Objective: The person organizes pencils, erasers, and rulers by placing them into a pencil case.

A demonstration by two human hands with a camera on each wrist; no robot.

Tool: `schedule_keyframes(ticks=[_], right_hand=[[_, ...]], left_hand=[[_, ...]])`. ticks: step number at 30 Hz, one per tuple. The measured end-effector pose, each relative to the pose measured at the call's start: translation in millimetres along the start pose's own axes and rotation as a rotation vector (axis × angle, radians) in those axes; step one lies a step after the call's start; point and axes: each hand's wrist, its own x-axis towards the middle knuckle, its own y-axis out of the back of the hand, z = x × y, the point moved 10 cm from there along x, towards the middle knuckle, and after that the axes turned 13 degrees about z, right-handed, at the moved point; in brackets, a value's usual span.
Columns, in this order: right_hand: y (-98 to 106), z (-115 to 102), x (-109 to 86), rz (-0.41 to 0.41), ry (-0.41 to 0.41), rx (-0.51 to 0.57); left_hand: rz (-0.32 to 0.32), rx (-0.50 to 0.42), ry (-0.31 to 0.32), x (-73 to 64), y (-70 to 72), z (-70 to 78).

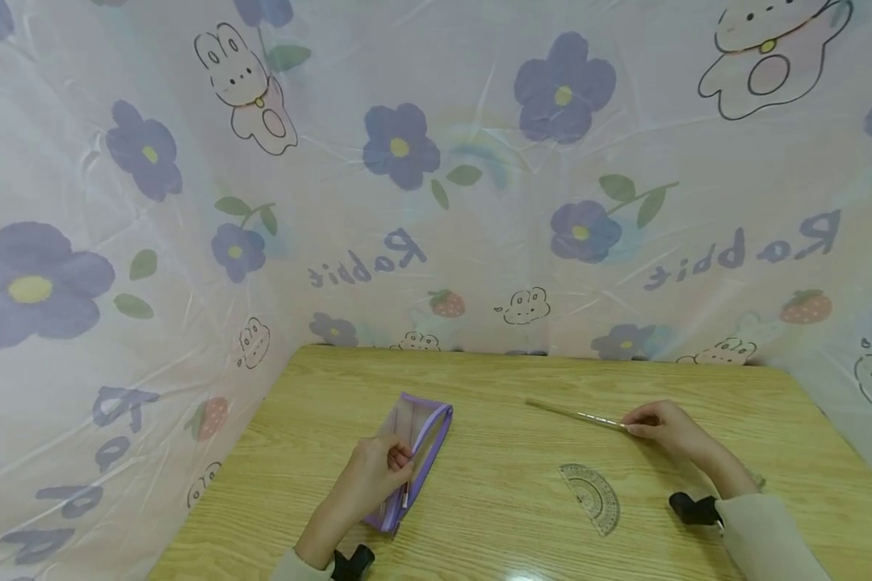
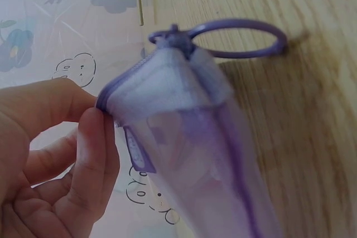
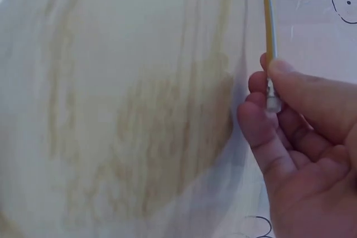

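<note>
My left hand (image 1: 383,468) pinches the upper edge of a see-through mesh pencil case (image 1: 442,440) with purple trim. In the left wrist view, the thumb and forefinger (image 2: 97,137) grip the purple edge of the case (image 2: 167,85), near the end that bears a purple ring (image 2: 245,24). Off to the right, my right hand (image 1: 664,428) holds a pencil (image 1: 574,414) by its rear end, and the pencil points left over the table. The right wrist view shows the white eraser end of this yellowish pencil (image 3: 269,32) between thumb and fingers.
A clear half-round protractor (image 1: 592,499) lies on the wood-grain table (image 1: 501,484) between the hands. Part of a small object (image 1: 759,481) shows behind the right forearm; its kind cannot be told. A printed curtain (image 1: 480,242) stands behind the table and at both sides.
</note>
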Motion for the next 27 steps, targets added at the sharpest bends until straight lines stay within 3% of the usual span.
schedule_keyframes(ticks=[6,13,27], right_hand=[[0.7,1.7,-6.0,-0.022,-0.040,0.066],[-3.9,2.9,-13.5,-0.046,-0.120,0.226],[-14.2,-13.5,-27.6,-0.060,-0.241,0.329]], left_hand=[[-0.001,-0.004,-0.009,2.1,-0.3,1.4],[0.001,-0.015,0.006,1.9,-0.5,0.2],[0.002,-0.039,0.021,1.0,0.7,-1.2]])
